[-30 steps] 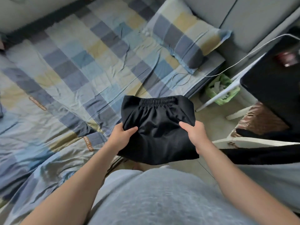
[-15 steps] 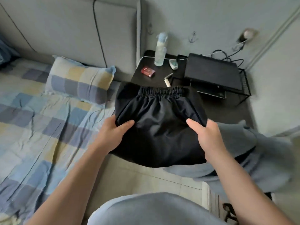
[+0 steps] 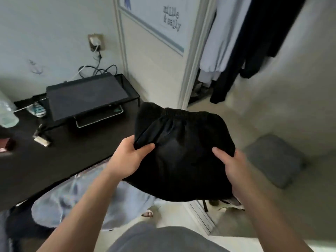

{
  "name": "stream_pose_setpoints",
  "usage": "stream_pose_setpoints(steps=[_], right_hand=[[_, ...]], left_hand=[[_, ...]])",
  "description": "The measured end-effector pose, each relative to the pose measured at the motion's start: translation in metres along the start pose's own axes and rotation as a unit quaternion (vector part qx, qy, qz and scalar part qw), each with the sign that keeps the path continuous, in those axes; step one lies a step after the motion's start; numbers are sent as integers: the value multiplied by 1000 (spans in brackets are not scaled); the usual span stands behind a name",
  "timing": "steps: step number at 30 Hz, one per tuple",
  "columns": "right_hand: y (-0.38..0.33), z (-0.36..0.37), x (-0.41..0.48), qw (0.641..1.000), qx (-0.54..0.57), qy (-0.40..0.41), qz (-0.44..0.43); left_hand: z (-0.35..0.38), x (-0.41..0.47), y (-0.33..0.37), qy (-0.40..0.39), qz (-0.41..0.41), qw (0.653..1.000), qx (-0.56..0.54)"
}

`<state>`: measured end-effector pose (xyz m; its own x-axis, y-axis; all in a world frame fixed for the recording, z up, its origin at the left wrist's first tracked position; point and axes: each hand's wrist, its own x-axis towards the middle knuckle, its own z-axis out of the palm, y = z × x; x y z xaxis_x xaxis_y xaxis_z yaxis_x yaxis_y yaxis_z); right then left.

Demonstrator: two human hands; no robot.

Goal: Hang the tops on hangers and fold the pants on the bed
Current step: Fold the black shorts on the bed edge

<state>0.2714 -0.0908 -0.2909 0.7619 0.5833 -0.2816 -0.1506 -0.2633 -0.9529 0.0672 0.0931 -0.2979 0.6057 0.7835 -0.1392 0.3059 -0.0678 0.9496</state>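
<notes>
A folded pair of black pants (image 3: 183, 153) with an elastic waistband on its far edge is held flat in front of me, above the floor. My left hand (image 3: 131, 157) grips its left edge, thumb on top. My right hand (image 3: 231, 166) grips the right edge the same way. Several hung garments (image 3: 223, 44), pale and dark, show inside the open wardrobe at the upper right. A pale blue garment (image 3: 76, 202) lies heaped below the desk edge at the lower left. The bed is out of view.
A black desk (image 3: 60, 160) fills the left, carrying a black metal stand (image 3: 85, 97), cables, a plastic bottle (image 3: 7, 113) and small items. A white wardrobe door frame (image 3: 192, 57) stands ahead. A grey floor mat (image 3: 274, 159) lies at the right.
My view has swung right, from the bed past the desk toward the wardrobe. Both hands keep the same hold on the folded black pants, carried along with the turn.
</notes>
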Motion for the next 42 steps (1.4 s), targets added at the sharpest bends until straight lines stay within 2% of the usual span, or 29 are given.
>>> stream_pose_setpoints(steps=[7,13,17,28,35,39,42], right_hand=[[27,-92,23,981,50,185,43],[54,-134,77,953,72,286,72],[72,-151,114,937,77,318,119],[136,-244,211,882,43,424,202],[165,-329,263,850,51,490,186],[174,-371,295,803,-41,570,168],[186,-384,317,796,-124,552,216]], left_hand=[[125,91,28,-212,-6,977,18],[216,176,27,-310,-30,947,84],[267,226,17,-373,-27,920,116],[430,303,-11,-436,-49,886,150],[546,324,-9,-474,8,872,118],[611,337,-8,-444,58,886,119],[645,348,-21,-417,79,890,168]])
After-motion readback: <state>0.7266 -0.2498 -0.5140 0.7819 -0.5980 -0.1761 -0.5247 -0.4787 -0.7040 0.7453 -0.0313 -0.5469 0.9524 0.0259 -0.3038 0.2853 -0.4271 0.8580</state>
